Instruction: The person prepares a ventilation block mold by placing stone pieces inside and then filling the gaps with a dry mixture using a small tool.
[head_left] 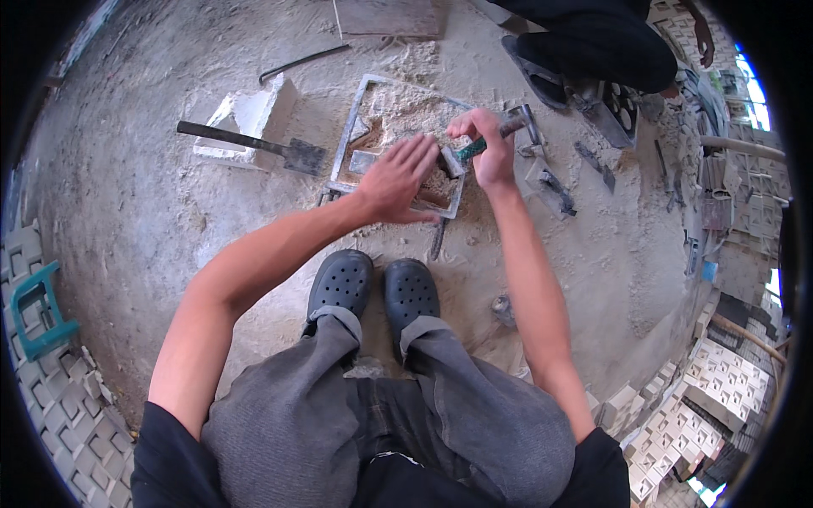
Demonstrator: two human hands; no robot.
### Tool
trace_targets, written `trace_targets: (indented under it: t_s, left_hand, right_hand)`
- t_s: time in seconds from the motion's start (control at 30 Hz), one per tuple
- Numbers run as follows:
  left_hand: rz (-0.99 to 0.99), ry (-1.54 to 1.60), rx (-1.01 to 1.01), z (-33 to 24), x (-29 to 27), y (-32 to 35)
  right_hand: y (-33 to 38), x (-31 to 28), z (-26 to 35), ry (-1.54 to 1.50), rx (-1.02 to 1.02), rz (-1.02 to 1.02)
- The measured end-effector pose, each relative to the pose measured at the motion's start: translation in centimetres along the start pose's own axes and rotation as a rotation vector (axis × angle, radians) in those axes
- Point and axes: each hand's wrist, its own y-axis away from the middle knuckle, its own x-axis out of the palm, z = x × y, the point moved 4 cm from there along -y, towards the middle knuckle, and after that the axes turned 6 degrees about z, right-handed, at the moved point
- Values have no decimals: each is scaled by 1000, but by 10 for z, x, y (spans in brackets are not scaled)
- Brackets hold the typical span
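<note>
Mould frame lies under the flat, spread left hand; right hand grips a green-handled tool.

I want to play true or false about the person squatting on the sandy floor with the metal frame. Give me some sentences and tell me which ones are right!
1. The left hand lies flat on the rectangular metal mould frame filled with sandy mix. True.
2. The right hand is empty. False: it grips a green-handled tool.
3. The person wears dark perforated clogs. True.
4. The dark-handled flat-bladed scraper is in the left hand. False: it lies apart, resting across a broken white block.
5. Another person in dark clothes is close by, beyond the frame. True.
</note>
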Motion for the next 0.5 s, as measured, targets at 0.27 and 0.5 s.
trace_targets:
  t_s: [0.27, 0.5]
  left_hand:
    - [63, -11, 181, -15, 5, 38]
    - [59, 46, 281, -6, 15, 38]
  right_hand:
    - [-14, 6, 41, 78, 288, -42]
    - [45, -18, 40, 309, 53, -301]
